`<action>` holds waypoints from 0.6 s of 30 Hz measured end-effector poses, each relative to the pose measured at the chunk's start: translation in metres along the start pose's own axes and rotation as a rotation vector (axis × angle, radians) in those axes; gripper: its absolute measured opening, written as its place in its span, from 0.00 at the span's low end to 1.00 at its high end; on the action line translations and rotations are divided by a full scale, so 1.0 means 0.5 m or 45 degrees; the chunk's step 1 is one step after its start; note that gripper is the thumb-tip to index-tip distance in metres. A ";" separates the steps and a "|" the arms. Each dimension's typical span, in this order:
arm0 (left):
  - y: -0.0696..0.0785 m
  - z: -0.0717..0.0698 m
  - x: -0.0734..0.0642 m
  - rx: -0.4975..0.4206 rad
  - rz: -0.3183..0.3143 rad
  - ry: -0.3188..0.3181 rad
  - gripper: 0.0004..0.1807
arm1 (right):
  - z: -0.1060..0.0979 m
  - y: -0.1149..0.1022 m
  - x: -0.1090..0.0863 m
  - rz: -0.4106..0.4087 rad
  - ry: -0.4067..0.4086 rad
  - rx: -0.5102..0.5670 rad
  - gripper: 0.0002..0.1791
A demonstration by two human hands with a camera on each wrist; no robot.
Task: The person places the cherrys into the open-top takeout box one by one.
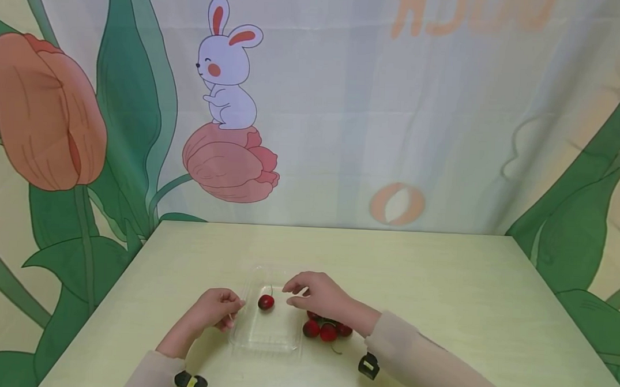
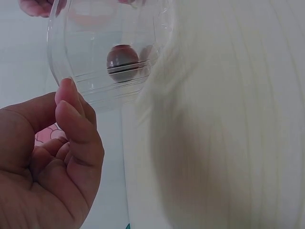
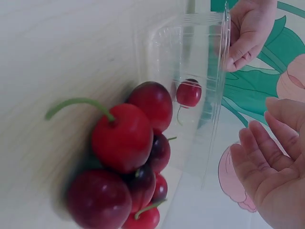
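Observation:
A clear plastic box (image 1: 274, 346) stands on the table, with one dark red cherry (image 1: 266, 302) inside, its stem pointing up in the head view. My left hand (image 1: 214, 309) pinches the box's left rim between thumb and fingertips; the left wrist view shows the fingertips (image 2: 68, 90) at the edge. Over the right side of the box, my right hand (image 1: 320, 293) hovers with nothing in it, fingers relaxed and apart from the thumb. Several red cherries (image 3: 122, 138), some with green stems, lie in a pile right of the box, partly under the right forearm.
The pale yellow table (image 1: 441, 291) reaches back to a printed cloth (image 1: 324, 102) with tulips and a rabbit. Black straps (image 1: 369, 366) circle both wrists over beige sleeves (image 1: 427, 360).

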State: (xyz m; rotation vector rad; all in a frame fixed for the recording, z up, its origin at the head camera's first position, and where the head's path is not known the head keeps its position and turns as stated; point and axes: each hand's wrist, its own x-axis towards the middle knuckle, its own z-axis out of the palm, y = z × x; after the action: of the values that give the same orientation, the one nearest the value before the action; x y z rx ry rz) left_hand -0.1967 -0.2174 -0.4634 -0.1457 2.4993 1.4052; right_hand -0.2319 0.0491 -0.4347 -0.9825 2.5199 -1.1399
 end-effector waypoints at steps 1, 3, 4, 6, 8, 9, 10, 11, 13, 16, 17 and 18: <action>0.001 0.000 -0.001 -0.001 0.001 0.000 0.11 | -0.003 0.001 -0.005 0.006 0.011 -0.001 0.13; 0.002 0.000 -0.002 -0.002 -0.004 0.002 0.11 | -0.009 0.003 -0.015 0.016 0.029 0.000 0.12; 0.002 0.000 -0.002 -0.003 -0.005 0.002 0.11 | -0.012 0.004 -0.019 0.023 0.036 0.005 0.12; 0.003 0.001 -0.002 -0.003 -0.009 0.005 0.11 | -0.016 0.007 -0.027 0.039 0.049 0.011 0.12; 0.003 0.001 -0.002 0.000 -0.010 0.005 0.11 | -0.020 0.009 -0.033 0.058 0.056 0.027 0.13; 0.003 0.001 -0.002 0.000 -0.009 0.005 0.11 | -0.021 0.011 -0.036 0.067 0.060 0.035 0.13; 0.003 0.002 -0.002 0.000 -0.008 0.005 0.11 | -0.023 0.012 -0.039 0.077 0.064 0.044 0.13; 0.002 0.002 -0.002 0.001 -0.007 0.005 0.11 | -0.024 0.013 -0.042 0.082 0.068 0.048 0.13; 0.001 0.002 -0.001 0.002 -0.003 0.003 0.11 | -0.026 0.016 -0.048 0.082 0.077 0.055 0.13; 0.000 0.002 0.000 -0.003 0.002 0.000 0.11 | -0.030 0.018 -0.056 0.084 0.100 0.052 0.12; -0.001 0.002 0.000 -0.005 0.000 -0.002 0.11 | -0.031 0.019 -0.059 0.087 0.106 0.050 0.12; -0.001 0.002 0.000 -0.007 -0.001 -0.002 0.11 | -0.032 0.020 -0.062 0.090 0.112 0.046 0.12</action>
State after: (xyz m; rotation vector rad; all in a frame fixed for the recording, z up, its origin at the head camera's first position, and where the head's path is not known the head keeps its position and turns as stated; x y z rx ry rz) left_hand -0.1964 -0.2168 -0.4641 -0.1462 2.4938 1.4113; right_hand -0.2204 0.0834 -0.4336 -0.8454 2.5699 -1.2295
